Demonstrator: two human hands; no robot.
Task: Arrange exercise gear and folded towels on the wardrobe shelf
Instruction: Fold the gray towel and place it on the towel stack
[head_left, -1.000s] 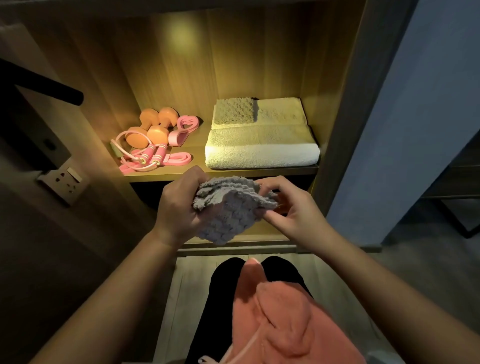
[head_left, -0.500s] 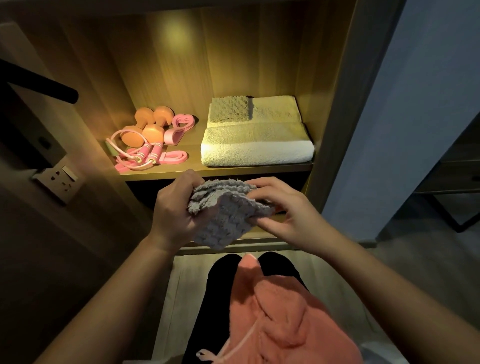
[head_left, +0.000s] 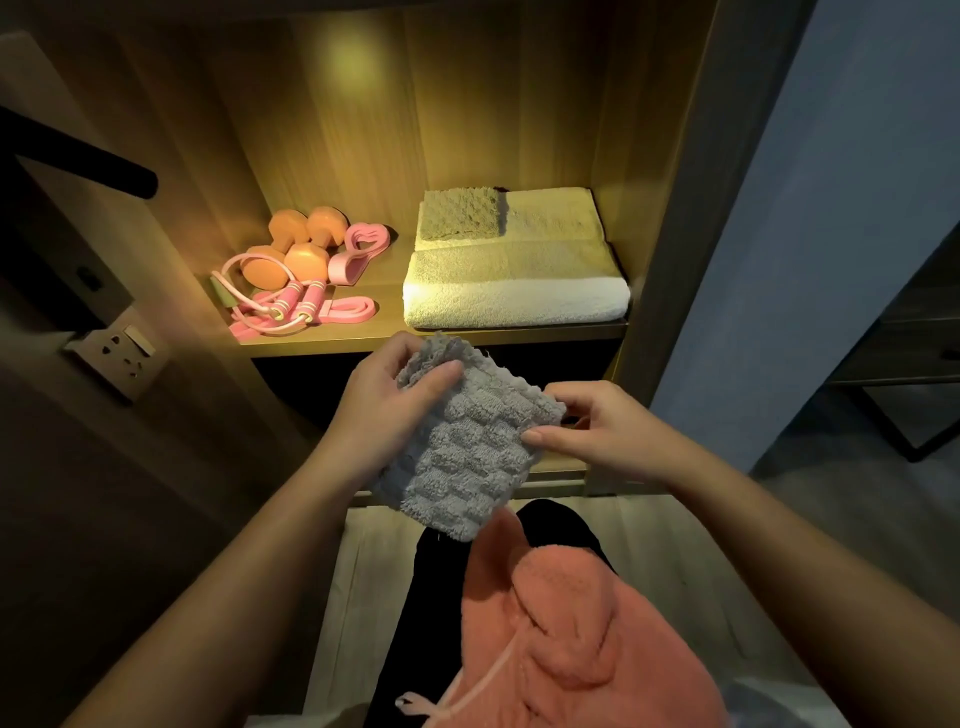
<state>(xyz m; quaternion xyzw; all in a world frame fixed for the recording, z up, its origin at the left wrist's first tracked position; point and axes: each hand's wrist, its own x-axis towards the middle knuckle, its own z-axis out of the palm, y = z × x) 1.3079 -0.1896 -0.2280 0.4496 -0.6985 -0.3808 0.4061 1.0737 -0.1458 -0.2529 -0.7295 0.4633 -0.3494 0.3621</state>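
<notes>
Left hand (head_left: 387, 410), right hand (head_left: 597, 436): pinch grips on grey towel (head_left: 462, 457) edges, near shelf lip (head_left: 311, 345).

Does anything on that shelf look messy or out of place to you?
Nothing damaged or spilled. The towel stack lies square. Only the pink skipping rope looks untidy, its cord looping loosely near the front edge of the shelf. The left hand and right hand hold a grey cloth, not yet shelved.
</notes>
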